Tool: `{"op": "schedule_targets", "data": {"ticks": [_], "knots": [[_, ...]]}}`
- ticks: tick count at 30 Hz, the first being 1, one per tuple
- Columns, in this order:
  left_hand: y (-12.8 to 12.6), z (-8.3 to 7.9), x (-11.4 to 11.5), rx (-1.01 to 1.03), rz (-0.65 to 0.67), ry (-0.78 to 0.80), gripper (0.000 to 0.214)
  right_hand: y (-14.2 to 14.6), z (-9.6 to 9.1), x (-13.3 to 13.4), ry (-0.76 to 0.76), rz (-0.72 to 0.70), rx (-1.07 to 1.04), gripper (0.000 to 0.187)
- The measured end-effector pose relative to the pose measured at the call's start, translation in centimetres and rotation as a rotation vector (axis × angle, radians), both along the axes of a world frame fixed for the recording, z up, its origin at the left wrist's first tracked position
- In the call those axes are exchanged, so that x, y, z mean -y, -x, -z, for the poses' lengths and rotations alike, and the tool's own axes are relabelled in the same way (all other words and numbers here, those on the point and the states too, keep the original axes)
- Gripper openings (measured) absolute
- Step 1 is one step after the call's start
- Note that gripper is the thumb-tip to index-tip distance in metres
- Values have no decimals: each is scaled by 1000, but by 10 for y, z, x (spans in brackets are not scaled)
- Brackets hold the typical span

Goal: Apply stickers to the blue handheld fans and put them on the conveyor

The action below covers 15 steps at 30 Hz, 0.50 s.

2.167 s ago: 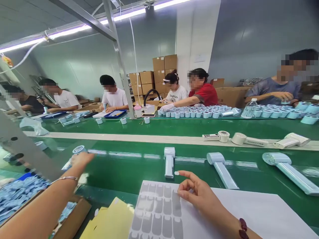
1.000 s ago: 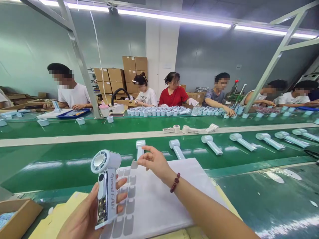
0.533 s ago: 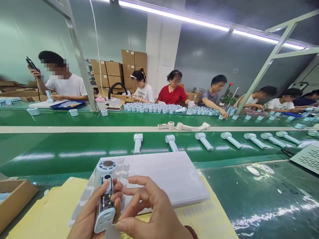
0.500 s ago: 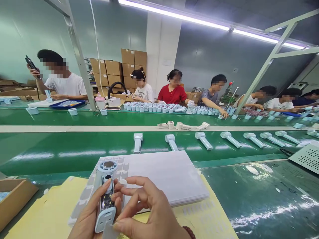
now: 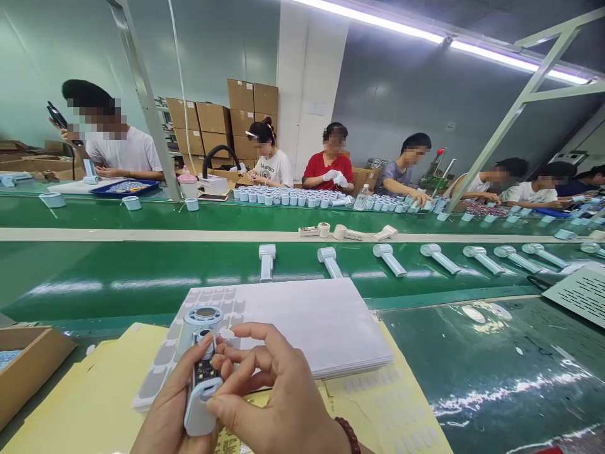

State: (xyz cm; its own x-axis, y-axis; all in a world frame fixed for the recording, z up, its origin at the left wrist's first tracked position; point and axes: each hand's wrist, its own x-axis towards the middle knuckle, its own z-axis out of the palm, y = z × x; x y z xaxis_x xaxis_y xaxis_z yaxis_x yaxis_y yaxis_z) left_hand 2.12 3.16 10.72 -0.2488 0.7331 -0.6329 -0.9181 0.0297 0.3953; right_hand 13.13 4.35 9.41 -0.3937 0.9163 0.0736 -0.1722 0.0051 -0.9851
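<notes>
My left hand (image 5: 167, 397) is wrapped round a light-blue handheld fan (image 5: 204, 315), whose round head points away from me. Its handle is uncovered on top, and a dark circuit board (image 5: 207, 367) shows inside. At the near end of the handle lies a pale grey sticker (image 5: 199, 413), pinched at its edge by the thumb and a finger of my right hand (image 5: 278, 391). A small white oval piece (image 5: 227, 333) rests at the tip of a raised finger of that same hand. My fingers partly hide the fan's side.
Under my hands are a stack of white sheets (image 5: 312, 315) with grey stickers and yellow sheets (image 5: 94, 391). A cardboard box (image 5: 33, 372) stands left. Several fans (image 5: 386, 258) lie on the green belt (image 5: 118, 271) ahead. Several people work across the line.
The grey sticker has moved up from below the handle onto its near end, covering the face with holes. My right hand has shifted slightly closer to the fan. The view has tilted slightly.
</notes>
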Motion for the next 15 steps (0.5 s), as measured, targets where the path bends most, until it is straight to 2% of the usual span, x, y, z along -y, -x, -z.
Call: {"op": "schedule_targets", "data": {"ticks": [4,9,15], "knots": [[3,5,1,-27,3,-26,13,1,0,0,-4,8,20,51],[4,10,1,-71,-1,-46,16,1,2,0,31,3,19,53],[2,10,0,-19,-5,-33,9,2,2,1,34,25,25,51]]}}
